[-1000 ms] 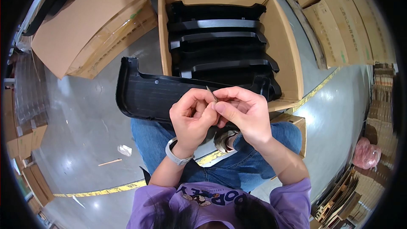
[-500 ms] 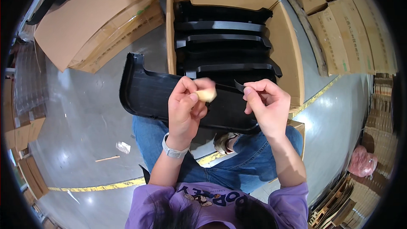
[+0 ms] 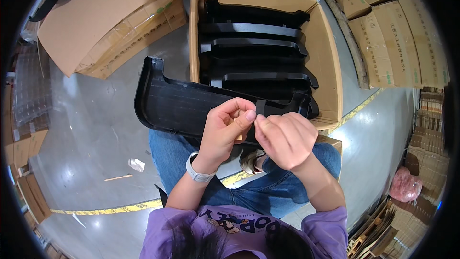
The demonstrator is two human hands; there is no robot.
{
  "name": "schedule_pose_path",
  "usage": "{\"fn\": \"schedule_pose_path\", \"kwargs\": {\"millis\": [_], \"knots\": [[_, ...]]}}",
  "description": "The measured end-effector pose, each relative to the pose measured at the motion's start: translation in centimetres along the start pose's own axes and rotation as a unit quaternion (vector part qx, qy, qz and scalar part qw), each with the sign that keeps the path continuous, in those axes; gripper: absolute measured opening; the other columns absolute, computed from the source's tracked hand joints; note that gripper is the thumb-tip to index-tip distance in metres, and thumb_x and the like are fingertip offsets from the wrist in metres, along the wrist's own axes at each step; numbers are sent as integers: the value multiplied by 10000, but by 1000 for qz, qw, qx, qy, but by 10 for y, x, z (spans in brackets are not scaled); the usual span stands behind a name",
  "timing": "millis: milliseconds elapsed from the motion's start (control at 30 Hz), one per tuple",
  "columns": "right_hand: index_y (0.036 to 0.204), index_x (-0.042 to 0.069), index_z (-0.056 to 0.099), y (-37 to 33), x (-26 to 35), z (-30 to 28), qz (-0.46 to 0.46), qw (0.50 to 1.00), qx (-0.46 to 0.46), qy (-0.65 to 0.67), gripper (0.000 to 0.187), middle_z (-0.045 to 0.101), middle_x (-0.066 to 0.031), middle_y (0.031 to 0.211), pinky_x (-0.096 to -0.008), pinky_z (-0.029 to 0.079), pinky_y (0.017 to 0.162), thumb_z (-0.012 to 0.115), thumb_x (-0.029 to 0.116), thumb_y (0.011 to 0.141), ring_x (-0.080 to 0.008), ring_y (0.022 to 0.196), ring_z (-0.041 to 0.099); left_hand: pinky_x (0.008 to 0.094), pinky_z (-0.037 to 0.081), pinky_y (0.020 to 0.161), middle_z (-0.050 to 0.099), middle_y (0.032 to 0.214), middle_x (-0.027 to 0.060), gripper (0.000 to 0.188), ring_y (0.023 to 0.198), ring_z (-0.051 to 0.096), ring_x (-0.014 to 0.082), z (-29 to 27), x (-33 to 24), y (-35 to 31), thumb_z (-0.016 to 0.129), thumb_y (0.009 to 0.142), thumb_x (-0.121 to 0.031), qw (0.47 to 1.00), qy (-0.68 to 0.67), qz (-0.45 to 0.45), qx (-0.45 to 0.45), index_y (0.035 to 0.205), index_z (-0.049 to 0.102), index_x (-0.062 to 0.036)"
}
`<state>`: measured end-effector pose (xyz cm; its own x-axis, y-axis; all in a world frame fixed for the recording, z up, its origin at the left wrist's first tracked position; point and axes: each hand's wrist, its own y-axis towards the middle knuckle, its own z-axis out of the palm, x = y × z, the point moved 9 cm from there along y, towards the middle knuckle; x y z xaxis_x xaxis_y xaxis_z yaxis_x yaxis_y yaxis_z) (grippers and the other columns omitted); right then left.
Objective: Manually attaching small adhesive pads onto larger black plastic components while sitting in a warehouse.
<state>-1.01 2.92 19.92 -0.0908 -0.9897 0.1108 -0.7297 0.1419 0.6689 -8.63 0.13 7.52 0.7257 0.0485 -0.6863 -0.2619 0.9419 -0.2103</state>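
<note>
My left hand (image 3: 225, 128) and my right hand (image 3: 287, 139) meet fingertip to fingertip in front of me, both closed in a pinch. A short dark strip (image 3: 261, 107) stands up from between the fingertips, with my right thumb and finger on its lower end. Whether my left fingertips grip it too, I cannot tell. A sliver of a pale yellow piece (image 3: 239, 138) shows under my left fingers, mostly hidden. Below the hands, a long black plastic panel (image 3: 175, 103) with raised edges rests across my knees; its right part is partly covered by the hands.
Just ahead, an open cardboard box (image 3: 328, 72) holds several black panels (image 3: 254, 29) in a row. A large carton (image 3: 110, 14) stands at the far left, stacked cartons (image 3: 390, 43) at the right. On the floor lie a crumpled white scrap (image 3: 136, 164) and a thin stick (image 3: 118, 178).
My hands have come together. The left moved right, its fingers closing over the pale yellow piece; the right moved left and turned palm down with the dark strip.
</note>
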Motion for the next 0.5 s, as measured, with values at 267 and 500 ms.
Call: {"fn": "schedule_pose_path", "kwargs": {"millis": [267, 500], "knots": [[893, 37, 644, -25, -49, 25, 373, 875, 68, 301, 275, 589, -21, 696, -185, 435, 491, 803, 58, 669, -56, 561, 564, 154, 265, 441, 521, 654, -59, 87, 509, 393, -10, -24, -1, -5, 630, 882, -111, 996, 71, 6, -53, 908, 603, -32], [826, -14, 650, -56, -61, 68, 489, 773, 186, 359, 75, 631, -26, 687, -166, 456, 523, 674, 52, 801, -39, 568, 570, 158, 328, 493, 532, 677, -62, 77, 578, 435, -3, -36, -2, -4, 621, 865, -80, 973, 222, 14, -66, 899, 605, -13]]}}
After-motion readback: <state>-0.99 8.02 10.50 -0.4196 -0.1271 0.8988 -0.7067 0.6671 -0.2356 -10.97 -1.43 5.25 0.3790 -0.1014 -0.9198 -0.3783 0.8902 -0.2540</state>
